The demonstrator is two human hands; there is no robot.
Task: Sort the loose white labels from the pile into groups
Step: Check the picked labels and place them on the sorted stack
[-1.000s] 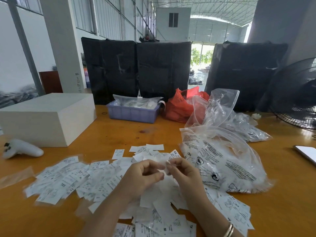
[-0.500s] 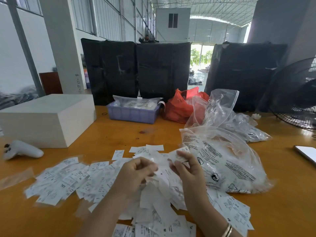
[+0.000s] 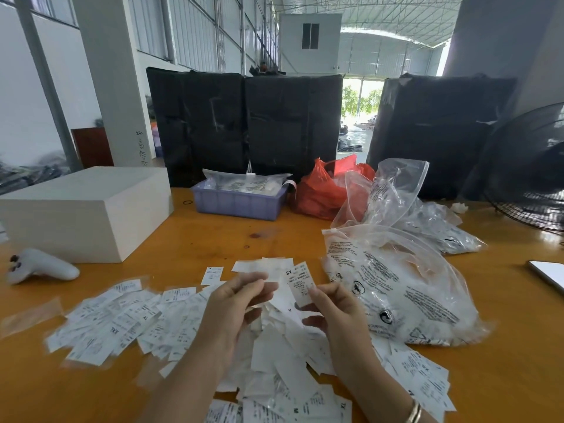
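A pile of loose white labels [image 3: 274,355] lies on the orange table [image 3: 213,239] in front of me. More labels are spread in a flat group at the left [image 3: 116,322] and another lot at the lower right [image 3: 421,377]. My right hand [image 3: 338,312] pinches a white label marked XS [image 3: 300,282] and holds it upright above the pile. My left hand [image 3: 235,303] is raised beside it, thumb and fingers pinched on another white label [image 3: 276,274]. The two hands are a little apart.
A large clear bag of white pieces [image 3: 393,288] lies right of my hands, with more clear bags [image 3: 427,221] behind. A purple tray [image 3: 238,203], a red bag [image 3: 323,190], a white box [image 3: 85,206], a white controller [image 3: 42,265], a fan [image 3: 531,169] and a phone [image 3: 549,274] surround the area.
Both hands rose from the pile and drew apart. The right hand lifted one label and turned it upright so its XS print shows.
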